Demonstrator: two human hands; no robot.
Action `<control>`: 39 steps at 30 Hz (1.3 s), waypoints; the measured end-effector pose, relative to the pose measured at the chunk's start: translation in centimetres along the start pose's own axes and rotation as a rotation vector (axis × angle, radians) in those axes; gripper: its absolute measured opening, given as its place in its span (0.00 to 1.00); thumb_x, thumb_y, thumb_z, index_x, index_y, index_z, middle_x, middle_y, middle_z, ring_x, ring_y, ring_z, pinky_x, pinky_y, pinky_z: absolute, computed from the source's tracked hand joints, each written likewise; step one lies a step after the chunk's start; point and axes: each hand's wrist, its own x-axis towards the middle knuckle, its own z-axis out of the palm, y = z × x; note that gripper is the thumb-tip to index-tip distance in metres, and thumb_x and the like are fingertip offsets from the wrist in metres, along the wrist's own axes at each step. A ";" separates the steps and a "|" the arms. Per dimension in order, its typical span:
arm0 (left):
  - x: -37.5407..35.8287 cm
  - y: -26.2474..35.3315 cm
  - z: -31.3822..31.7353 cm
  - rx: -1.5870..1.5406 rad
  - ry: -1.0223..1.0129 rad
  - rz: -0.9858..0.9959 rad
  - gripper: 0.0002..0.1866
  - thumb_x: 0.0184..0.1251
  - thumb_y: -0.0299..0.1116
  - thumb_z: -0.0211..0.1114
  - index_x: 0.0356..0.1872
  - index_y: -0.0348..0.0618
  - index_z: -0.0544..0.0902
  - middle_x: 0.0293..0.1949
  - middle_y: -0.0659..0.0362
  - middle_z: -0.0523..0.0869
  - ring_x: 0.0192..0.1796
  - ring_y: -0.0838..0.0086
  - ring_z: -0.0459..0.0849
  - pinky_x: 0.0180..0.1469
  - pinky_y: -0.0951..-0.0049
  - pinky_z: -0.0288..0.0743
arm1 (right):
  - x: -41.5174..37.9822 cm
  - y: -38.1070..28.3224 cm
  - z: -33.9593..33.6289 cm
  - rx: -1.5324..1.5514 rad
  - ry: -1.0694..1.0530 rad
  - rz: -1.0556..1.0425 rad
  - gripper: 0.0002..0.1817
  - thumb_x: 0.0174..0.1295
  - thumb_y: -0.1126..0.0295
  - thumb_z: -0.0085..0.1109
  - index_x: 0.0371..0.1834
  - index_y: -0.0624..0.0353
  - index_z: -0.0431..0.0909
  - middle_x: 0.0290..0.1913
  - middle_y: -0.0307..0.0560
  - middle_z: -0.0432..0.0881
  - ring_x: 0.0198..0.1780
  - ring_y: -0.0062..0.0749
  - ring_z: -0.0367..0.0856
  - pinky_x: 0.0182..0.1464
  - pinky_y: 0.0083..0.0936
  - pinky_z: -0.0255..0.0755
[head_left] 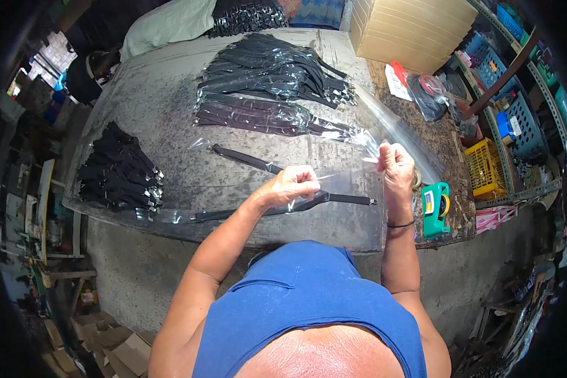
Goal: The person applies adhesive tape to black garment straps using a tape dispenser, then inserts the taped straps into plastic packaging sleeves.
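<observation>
Both hands are raised over the table [170, 157], with a clear plastic sleeve [346, 183] stretched between them. My left hand [294, 186] is closed in a pinch on one edge of it. The fingers of my right hand [394, 165] are pinched on its other end. Beneath and beside my left hand lie two black straps: one [242, 157] behind it, partly in clear plastic, the other [349, 199] nearer the front edge. Past the hands is a bundle of wrapped dark straps [252, 115], with a larger black pile [271, 66] behind it.
A pile of black straps with metal clips [116, 167] lies at the left. Right of my right hand stands a green tape dispenser [435, 210]. Long clear plastic sleeves [403, 129] lie behind it. A cardboard box [416, 31] and shelves with baskets [485, 169] stand at the right.
</observation>
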 end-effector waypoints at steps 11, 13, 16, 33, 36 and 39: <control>0.2 -6.9 1.2 0.276 0.228 0.136 0.28 0.72 0.56 0.55 0.53 0.39 0.79 0.43 0.57 0.83 0.48 0.70 0.81 0.54 0.68 0.74 | 0.1 1.0 1.1 0.642 0.290 -0.015 0.06 0.68 0.68 0.57 0.41 0.60 0.77 0.35 0.39 0.80 0.32 0.24 0.79 0.40 0.26 0.81; 1.4 -5.6 5.0 0.307 0.071 0.151 0.34 0.71 0.60 0.53 0.64 0.41 0.73 0.53 0.54 0.79 0.58 0.67 0.75 0.64 0.66 0.66 | -0.2 0.9 2.1 0.702 0.295 0.000 0.06 0.69 0.69 0.57 0.42 0.60 0.77 0.35 0.39 0.80 0.32 0.25 0.79 0.40 0.26 0.81; 4.5 -2.9 9.2 -0.149 0.072 0.243 0.36 0.71 0.60 0.52 0.70 0.44 0.65 0.62 0.53 0.73 0.65 0.68 0.69 0.67 0.66 0.61 | -1.1 1.2 3.6 0.763 0.276 0.022 0.06 0.68 0.68 0.58 0.41 0.58 0.75 0.34 0.40 0.79 0.32 0.27 0.80 0.41 0.29 0.81; 8.4 3.0 4.5 -0.288 0.396 0.389 0.11 0.68 0.37 0.66 0.38 0.38 0.83 0.34 0.60 0.85 0.37 0.78 0.82 0.43 0.76 0.75 | -4.3 1.4 2.1 0.624 -0.005 0.265 0.24 0.69 0.50 0.54 0.55 0.60 0.73 0.46 0.45 0.81 0.45 0.32 0.81 0.53 0.34 0.74; 7.6 3.3 4.5 -0.213 0.325 0.343 0.12 0.68 0.36 0.65 0.44 0.39 0.84 0.39 0.59 0.87 0.43 0.76 0.84 0.46 0.75 0.76 | -3.3 1.6 2.1 0.398 -0.075 0.325 0.17 0.67 0.58 0.61 0.48 0.60 0.77 0.41 0.42 0.82 0.41 0.26 0.81 0.48 0.26 0.75; 7.1 3.8 3.8 -0.237 0.329 0.295 0.11 0.68 0.37 0.65 0.43 0.40 0.84 0.40 0.60 0.87 0.42 0.77 0.83 0.45 0.74 0.76 | -3.1 1.8 2.4 0.083 -0.005 0.142 0.09 0.64 0.66 0.65 0.34 0.60 0.78 0.30 0.37 0.79 0.32 0.18 0.77 0.41 0.18 0.73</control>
